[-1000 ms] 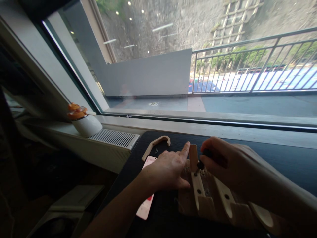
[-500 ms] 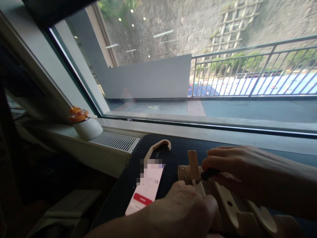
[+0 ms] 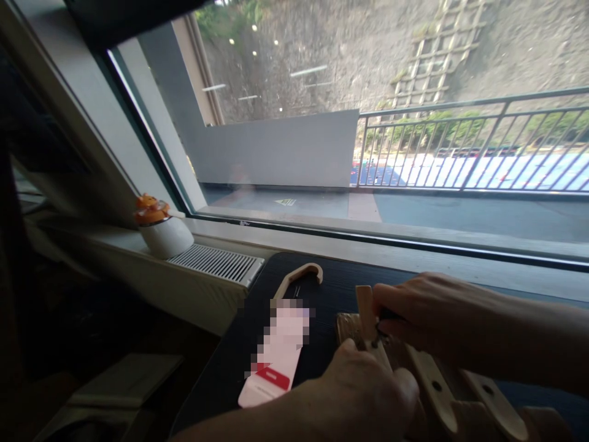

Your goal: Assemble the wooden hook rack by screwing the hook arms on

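Note:
My left hand (image 3: pixel 368 377) is closed around the lower part of a pale wooden strip (image 3: pixel 365 307), whose flat end sticks up beyond the fingers. A small dark hole or fastener shows on the strip just above the left thumb side. My right hand (image 3: pixel 414 307) is closed beside the strip, its fingers pinching a small dark tool (image 3: pixel 389 317) at that spot. Most of the tool is hidden by the fingers, so its kind cannot be made out. Under and beside both hands lies a wooden piece with rounded slats (image 3: pixel 435 387), with dark holes in them.
On the dark table (image 3: pixel 322 344), left of my hands, lies a phone (image 3: pixel 271 383), partly blurred out. Behind it rests a curved wooden hook (image 3: pixel 299 271). A white container with an orange top (image 3: pixel 163 227) stands on the sill beside a vent grille (image 3: pixel 221 263). A window runs behind the table.
The view has shifted slightly. My right hand has turned and its fingers have come closer to the strip, covering more of the dark tool. My left hand keeps its hold.

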`<state>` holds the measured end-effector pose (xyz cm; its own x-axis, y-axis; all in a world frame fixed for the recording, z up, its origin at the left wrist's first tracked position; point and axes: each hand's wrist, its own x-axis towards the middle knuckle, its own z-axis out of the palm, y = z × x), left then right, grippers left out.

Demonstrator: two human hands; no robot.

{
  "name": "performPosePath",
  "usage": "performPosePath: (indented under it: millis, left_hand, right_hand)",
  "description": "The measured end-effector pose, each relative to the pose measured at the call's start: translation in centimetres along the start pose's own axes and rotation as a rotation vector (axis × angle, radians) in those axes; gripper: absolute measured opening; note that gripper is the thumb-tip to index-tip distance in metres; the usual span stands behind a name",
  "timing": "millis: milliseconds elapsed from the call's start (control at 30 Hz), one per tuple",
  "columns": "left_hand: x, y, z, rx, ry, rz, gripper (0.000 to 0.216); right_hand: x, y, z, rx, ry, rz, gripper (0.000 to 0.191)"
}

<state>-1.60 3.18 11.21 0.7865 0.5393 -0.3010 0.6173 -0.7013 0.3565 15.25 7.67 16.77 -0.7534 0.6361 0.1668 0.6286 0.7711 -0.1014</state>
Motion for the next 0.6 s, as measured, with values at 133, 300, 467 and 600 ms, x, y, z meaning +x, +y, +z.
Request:
performPosePath:
  millis: [133, 300, 467, 600]
  left_hand:
    - [-1.9, -0.3, -1.0, -0.056, 0.119, -0.002, 0.053]
    - [-4.3, -4.0, -4.7, -0.301, 0.109, -0.147, 0.044]
    - [-1.6, -7.2, -4.1, -0.251, 0.093, -0.412, 0.069]
    - [0.2, -8.0, -1.9, -0.413, 0.123, -0.452, 0.065]
  right_hand:
    - [1.0, -1.3, -0.3, -0.053, -0.109, 0.061, 0.016]
    - [0.6, -1.8, 0.0, -0.11, -0.079, 0.171, 0.02]
    - [-0.9, -1.8, 0.8, -0.034, 0.015, 0.252, 0.022]
    - [-1.6, -2.1, 1.5, -0.025, 0.066, 0.261, 0.018]
